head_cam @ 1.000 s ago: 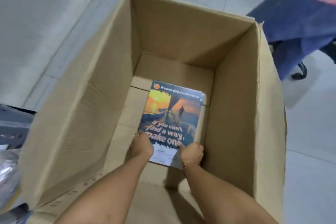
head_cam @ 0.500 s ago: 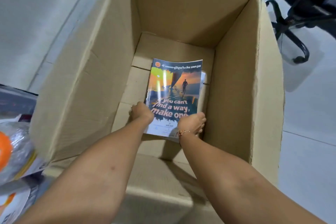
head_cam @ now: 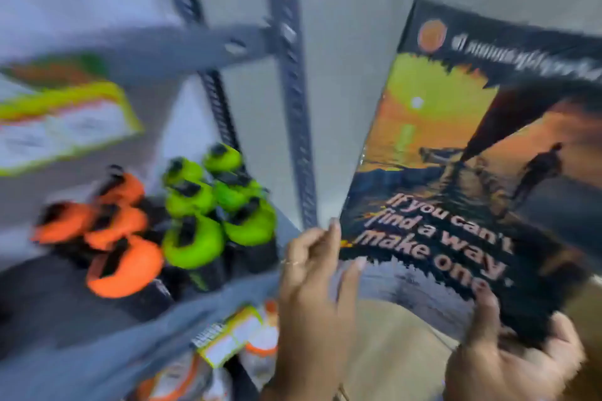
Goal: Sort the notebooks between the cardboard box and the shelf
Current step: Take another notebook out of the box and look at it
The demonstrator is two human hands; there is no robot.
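Notebook [head_cam: 456, 172] in both hands, nr shelf [head_cam: 163, 49]

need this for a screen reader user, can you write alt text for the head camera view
Two bare hands hold up a notebook with a sunset cover reading "If you can't find a way, make one": the left hand at its left edge, the right hand at its bottom edge. To the left, a grey metal shelf carries orange and green bottles. The picture is motion-blurred.
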